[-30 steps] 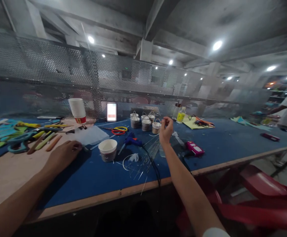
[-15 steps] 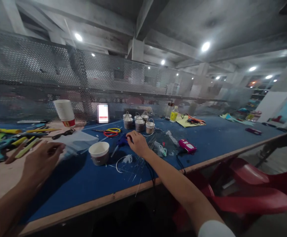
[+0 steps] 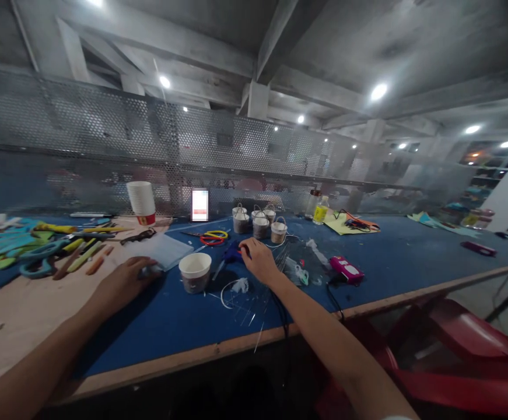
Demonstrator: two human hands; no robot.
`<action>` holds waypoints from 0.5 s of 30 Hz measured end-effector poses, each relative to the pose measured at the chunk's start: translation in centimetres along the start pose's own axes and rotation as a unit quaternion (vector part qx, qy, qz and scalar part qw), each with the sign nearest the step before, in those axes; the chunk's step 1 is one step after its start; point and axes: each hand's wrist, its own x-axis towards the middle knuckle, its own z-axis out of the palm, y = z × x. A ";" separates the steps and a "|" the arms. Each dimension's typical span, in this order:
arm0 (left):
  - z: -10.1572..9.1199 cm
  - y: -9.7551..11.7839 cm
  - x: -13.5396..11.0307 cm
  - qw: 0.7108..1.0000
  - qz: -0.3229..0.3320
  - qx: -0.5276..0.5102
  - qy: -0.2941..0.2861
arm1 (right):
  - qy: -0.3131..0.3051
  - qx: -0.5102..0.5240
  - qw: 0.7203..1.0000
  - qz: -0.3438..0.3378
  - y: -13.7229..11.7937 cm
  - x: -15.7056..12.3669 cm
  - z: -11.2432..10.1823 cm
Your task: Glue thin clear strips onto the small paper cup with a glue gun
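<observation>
My right hand (image 3: 259,261) reaches across the blue table top (image 3: 393,256) and closes round the handle of a blue glue gun (image 3: 230,254), whose black cord runs back over the table's front edge. My left hand (image 3: 125,282) lies palm down on the table, fingertips curled at the near edge of a clear plastic sheet (image 3: 160,249); what it grips, if anything, is hidden. A white paper cup (image 3: 195,270) stands between my hands. Thin wires (image 3: 254,303) and a white wire loop lie in front of the cup.
Several small handled pots (image 3: 260,224) stand behind the glue gun, beside red and yellow scissors (image 3: 212,238). A stack of paper cups (image 3: 142,201), coloured tools (image 3: 39,251), a pink device (image 3: 345,269), two bottles (image 3: 319,209) and red chairs (image 3: 455,350) surround the area. A perforated metal screen (image 3: 83,146) backs the table.
My right hand dropped from a raised position near the small pots down onto the blue glue gun. My left hand lifted briefly, then settled back at the plastic sheet.
</observation>
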 end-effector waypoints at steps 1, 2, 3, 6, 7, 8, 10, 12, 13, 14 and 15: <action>0.1 -0.3 0.1 1.000 -0.011 0.003 0.004 | 0.000 0.000 1.000 -0.001 0.1 0.0 0.0; 0.2 -0.4 0.1 1.000 -0.009 0.000 0.005 | 0.000 -0.001 1.000 -0.002 0.1 0.0 0.0; 0.2 -0.5 0.1 1.000 -0.011 -0.005 0.009 | 0.001 0.000 1.000 -0.003 0.2 0.0 0.1; 0.0 -0.2 0.0 0.999 -0.022 -0.020 0.021 | 0.005 0.005 1.000 -0.007 0.4 0.0 0.1; -0.1 0.0 0.0 0.999 -0.026 -0.021 0.026 | 0.008 0.007 1.000 -0.007 0.4 0.0 0.1; -0.2 0.2 0.0 0.999 -0.029 -0.022 0.028 | 0.012 0.008 1.000 -0.007 0.5 0.0 0.1; -0.5 0.6 -0.1 0.999 -0.038 -0.022 0.032 | 0.018 0.008 1.000 -0.007 0.5 0.0 0.2; -0.7 0.9 -0.2 0.998 -0.042 -0.023 0.036 | 0.018 0.007 1.000 -0.006 0.5 -0.1 0.2; -0.9 1.1 -0.2 0.998 -0.042 -0.024 0.037 | 0.017 0.007 1.000 -0.006 0.5 -0.1 0.2; -0.9 1.2 -0.2 0.998 -0.044 -0.024 0.040 | 0.015 0.006 1.000 -0.006 0.5 -0.1 0.2; -1.0 1.3 -0.2 0.998 -0.044 -0.024 0.044 | 0.013 0.006 1.000 -0.007 0.5 -0.1 0.2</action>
